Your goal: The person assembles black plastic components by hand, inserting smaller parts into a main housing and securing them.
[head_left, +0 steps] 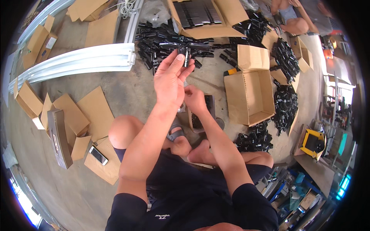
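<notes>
Held out over the floor, my left hand (169,82) grips a black T-shaped part (186,54) between thumb and fingers. The part has a long crossbar and a shiny stem. Just behind it spreads a pile of similar black parts (148,40). My right hand (195,99) is lower and close to the left wrist, its fingers curled together. Whatever those fingers may hold is hidden. Beneath the right hand stands a small open container (210,103) with dark contents, partly covered by my forearm.
An open cardboard box (254,98) stands to my right, with black part piles (285,111) beyond it. Another box (231,11) at the far side holds rows of dark pieces. White metal rails (96,57), flattened cardboard (96,106) and a phone (98,155) lie left. Another person (295,25) sits far right.
</notes>
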